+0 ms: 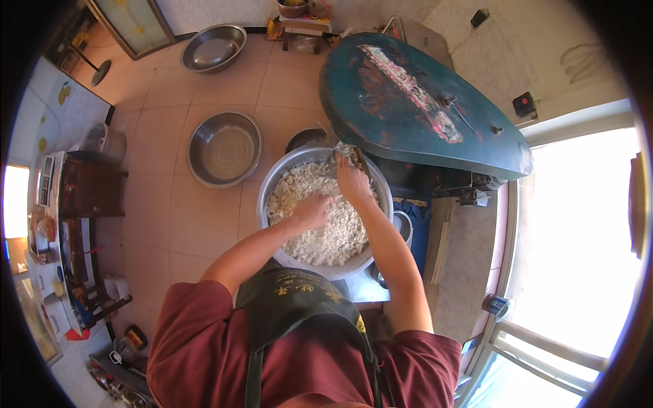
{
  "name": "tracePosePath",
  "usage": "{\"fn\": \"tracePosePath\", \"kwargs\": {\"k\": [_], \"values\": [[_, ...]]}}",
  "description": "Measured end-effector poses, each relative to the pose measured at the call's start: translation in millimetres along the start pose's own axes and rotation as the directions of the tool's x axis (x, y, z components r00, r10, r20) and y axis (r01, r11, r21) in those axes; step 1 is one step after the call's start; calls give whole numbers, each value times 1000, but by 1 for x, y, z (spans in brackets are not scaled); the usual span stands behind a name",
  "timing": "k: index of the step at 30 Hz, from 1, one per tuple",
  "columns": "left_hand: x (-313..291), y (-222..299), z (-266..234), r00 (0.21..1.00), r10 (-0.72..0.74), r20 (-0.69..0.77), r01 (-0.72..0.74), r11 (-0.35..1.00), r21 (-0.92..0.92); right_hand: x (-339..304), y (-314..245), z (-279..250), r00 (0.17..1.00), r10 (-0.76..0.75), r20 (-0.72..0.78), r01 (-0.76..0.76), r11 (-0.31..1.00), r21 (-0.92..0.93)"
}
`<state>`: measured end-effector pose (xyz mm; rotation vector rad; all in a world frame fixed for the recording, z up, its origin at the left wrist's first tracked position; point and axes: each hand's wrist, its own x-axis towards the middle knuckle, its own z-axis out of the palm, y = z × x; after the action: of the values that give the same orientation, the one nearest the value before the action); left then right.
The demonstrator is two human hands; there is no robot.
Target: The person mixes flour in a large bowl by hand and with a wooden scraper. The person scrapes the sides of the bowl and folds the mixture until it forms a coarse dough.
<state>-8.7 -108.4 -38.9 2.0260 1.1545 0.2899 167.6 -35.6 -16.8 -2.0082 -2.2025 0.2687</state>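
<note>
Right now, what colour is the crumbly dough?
The crumbly dough is off-white, seen best in the head view.

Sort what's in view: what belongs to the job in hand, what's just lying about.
In the job: left hand, right hand, crumbly dough, large basin; probably green machine.

Apparently lying about: floor basin, farther basin, brown cabinet.

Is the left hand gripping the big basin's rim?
No, the left hand is over the crumbly white mix, inside the basin.
</note>
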Motion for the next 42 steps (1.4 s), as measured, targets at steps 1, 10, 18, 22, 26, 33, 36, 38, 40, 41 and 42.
{"fn": "tracePosePath", "kwargs": {"k": [1,10,18,22,26,33,36,38,40,41,42], "values": [[1,4,1,1000,-15,14,15,1000,7,3,5,2,1000,18,12,-18,1000,-5],[-2,5,-1,997,-14,70,15,1000,-14,-8,-3,-9,978,153,145,-171,978,118],[39,33,-30,998,35,-59,-33,999,37,-55,12,-42,979,201,-29,-190,957,218],[90,48,-43,986,124,-116,-106,983,149,-75,15,-47,958,275,-86,-234,916,325],[115,36,-42,972,197,-127,-147,934,325,-82,15,-46,948,312,-65,-273,900,340],[48,12,-56,894,377,-242,-355,925,132,-141,17,-93,956,276,-101,-186,835,519],[-3,-35,-40,923,307,-231,-281,949,141,-158,22,-67,926,350,-140,-214,795,568],[-28,-56,-29,952,207,-225,-159,964,215,-155,15,-66,939,314,-142,-172,785,596],[-33,-78,-16,966,111,-234,-54,970,237,-143,8,-68,947,289,-137,-154,787,597],[-31,-85,-8,972,68,-223,-18,976,216,-134,6,-68,953,275,-126,-153,797,584],[-32,-89,-1,976,13,-215,29,981,194,-125,2,-65,962,252,-109,-146,806,574]]}}
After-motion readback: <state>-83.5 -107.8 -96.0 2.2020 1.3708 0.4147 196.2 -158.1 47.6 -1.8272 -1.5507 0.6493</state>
